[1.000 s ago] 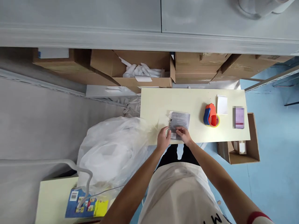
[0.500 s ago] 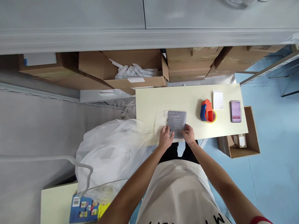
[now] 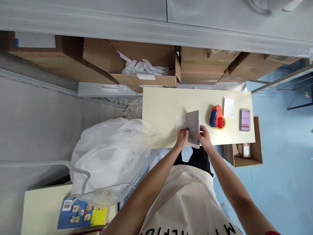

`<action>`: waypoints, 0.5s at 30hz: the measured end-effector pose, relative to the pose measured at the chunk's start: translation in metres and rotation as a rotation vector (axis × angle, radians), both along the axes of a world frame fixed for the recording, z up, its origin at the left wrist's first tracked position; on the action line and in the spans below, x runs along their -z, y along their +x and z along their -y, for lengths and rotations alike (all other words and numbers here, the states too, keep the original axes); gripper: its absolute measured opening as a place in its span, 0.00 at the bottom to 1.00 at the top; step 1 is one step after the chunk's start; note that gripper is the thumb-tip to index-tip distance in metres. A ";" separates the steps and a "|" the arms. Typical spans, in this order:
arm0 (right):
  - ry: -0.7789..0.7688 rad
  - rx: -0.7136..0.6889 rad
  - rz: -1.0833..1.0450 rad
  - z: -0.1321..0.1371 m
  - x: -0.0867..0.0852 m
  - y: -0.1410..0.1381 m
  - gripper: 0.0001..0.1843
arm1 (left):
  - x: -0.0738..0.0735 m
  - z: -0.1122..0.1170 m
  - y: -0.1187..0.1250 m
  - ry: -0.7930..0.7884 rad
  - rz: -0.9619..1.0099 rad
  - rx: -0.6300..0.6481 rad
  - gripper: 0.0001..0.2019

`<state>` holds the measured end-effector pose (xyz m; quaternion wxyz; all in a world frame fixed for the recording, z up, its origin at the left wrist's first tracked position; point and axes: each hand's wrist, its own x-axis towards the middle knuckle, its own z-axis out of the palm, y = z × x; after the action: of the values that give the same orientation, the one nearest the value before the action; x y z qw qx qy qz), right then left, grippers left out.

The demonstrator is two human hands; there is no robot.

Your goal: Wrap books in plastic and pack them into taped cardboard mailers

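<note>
A flat grey packet in clear wrap (image 3: 192,125) is held over the near edge of the pale yellow table (image 3: 161,111). My left hand (image 3: 182,137) grips its near left corner with fingers closed. My right hand (image 3: 204,137) pinches the near right edge. The packet is tilted up, showing a plain grey side. A clear plastic flap sticks out to its left.
A red and blue tape dispenser (image 3: 217,118) stands right of the packet, with a white pad (image 3: 229,106) and a purple card (image 3: 245,120) beyond. An open cardboard box (image 3: 246,153) sits under the table's right end. A large clear plastic bag (image 3: 110,153) bulges at left. Cardboard boxes (image 3: 146,65) fill the shelf behind.
The packet has been lifted and turned, so its printed face no longer shows. Both hands have shifted right along the table edge with it.
</note>
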<state>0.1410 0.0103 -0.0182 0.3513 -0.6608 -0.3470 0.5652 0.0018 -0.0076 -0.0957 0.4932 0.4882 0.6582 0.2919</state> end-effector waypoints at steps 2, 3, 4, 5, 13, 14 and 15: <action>0.012 -0.045 0.048 -0.001 -0.003 -0.008 0.19 | -0.005 -0.005 0.001 -0.014 -0.067 -0.075 0.15; 0.027 -0.065 0.060 -0.001 -0.003 -0.014 0.20 | -0.007 -0.007 -0.002 -0.017 -0.086 -0.110 0.13; 0.043 -0.087 0.064 0.000 -0.002 -0.021 0.20 | -0.010 -0.010 -0.007 -0.016 -0.093 -0.143 0.12; 0.055 -0.110 0.064 0.000 0.000 -0.030 0.21 | -0.012 -0.012 -0.013 -0.012 -0.089 -0.172 0.13; 0.079 -0.272 0.118 0.004 0.020 -0.091 0.24 | -0.019 -0.018 -0.069 -0.080 0.315 -0.324 0.14; 0.091 -0.304 0.126 0.005 0.024 -0.091 0.26 | -0.017 -0.017 -0.075 -0.092 0.311 -0.361 0.15; 0.110 -0.330 0.147 0.006 0.028 -0.089 0.26 | -0.013 -0.015 -0.079 -0.096 0.255 -0.387 0.15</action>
<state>0.0521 0.0045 -0.0465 0.2632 -0.6141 -0.5059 0.5455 -0.0776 0.0074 -0.0823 0.5299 0.2881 0.6848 0.4089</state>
